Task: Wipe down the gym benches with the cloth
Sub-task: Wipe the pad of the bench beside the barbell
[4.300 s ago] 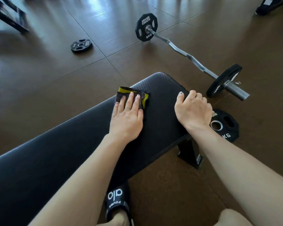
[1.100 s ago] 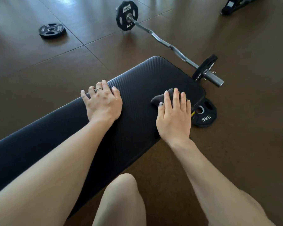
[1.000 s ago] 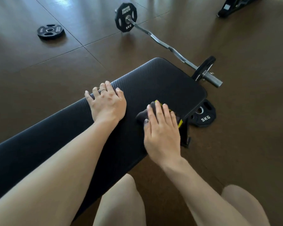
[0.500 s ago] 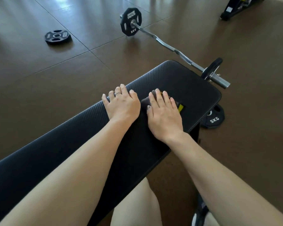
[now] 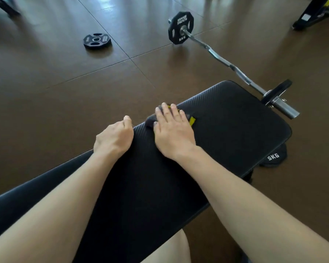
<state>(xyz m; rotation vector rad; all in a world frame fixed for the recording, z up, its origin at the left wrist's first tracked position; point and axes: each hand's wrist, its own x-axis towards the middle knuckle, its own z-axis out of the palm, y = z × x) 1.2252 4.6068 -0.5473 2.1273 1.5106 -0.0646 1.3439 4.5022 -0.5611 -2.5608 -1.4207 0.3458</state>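
Head view: a black padded bench (image 5: 226,133) runs from 8 o'clock up to its rounded end at 2 o'clock, over a brown tiled floor (image 5: 46,76). The right hand (image 5: 172,132) lies flat on the pad near the far edge, fingers straight and slightly spread, pressing down on the cloth (image 5: 150,121). The cloth is dark with a yellow strip showing at 3 o'clock of the fingers; most of it is hidden under the palm, with a bunched part poking out by the thumb. The left hand (image 5: 114,138) rests just beside it at 9 o'clock, on the far edge of the bench, its fingers curled over the edge and out of sight, so how firmly it grips I cannot tell; it holds nothing loose. Both forearms reach in from the bottom, and a bare knee (image 5: 169,249) shows at 6 o'clock below the pad.

Around the bench: a curl bar (image 5: 228,62) lies on the floor at 1 o'clock, with a plate on each end, its near end just past the bench's end. A loose small plate (image 5: 97,41) lies at 11 o'clock, well apart. Another plate (image 5: 273,157) marked 5KG lies at 3 o'clock, partly covered by the pad's corner. A dark machine frame (image 5: 315,14) sits at the top right corner
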